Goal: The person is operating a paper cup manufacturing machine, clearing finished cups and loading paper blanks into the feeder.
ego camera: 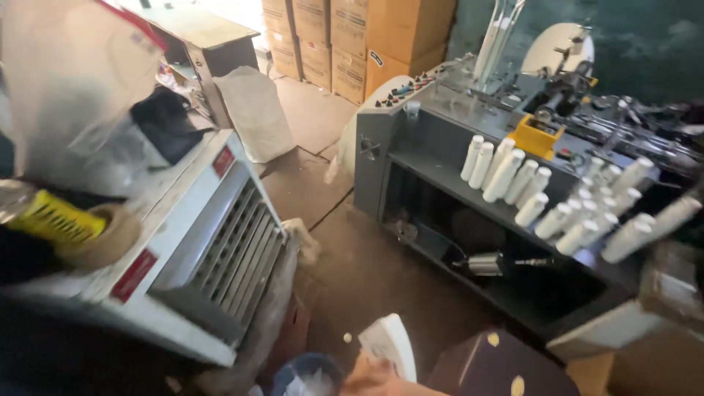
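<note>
Hand [378, 378] at the bottom edge, mostly cut off by the frame, so we can't say whether it is the left or the right. It seems to be closed around a white paper cup stack [389, 343] that leans up and to the right from it, but the grip itself is blurred and we cannot tell it for sure. The other hand we don't see at all.

We note the cup stack sits low in the middle of the view, over the brown floor [352, 271], just beside a dark brown box [499, 363] on its right and near a blue bin [308, 374] on its left.

To the right we see a grey machine [411, 139] with a dark shelf [469, 194]. Many stacks of white cups [506, 172] lie leaning on that shelf, in a row running off to the right edge. A yellow tray [537, 136] sits on top of the machine behind them. A small metal part [488, 264] lies in the lower compartment.

To the left we see a white unit with a slatted grille [235, 242] and red labels. A roll of tape [106, 235] rests on its top, next to something yellow [55, 218], blurred. Cardboard boxes [352, 37] are stacked at the back, well apart from the hand. A white sack [257, 110] leans near a desk [202, 37].
</note>
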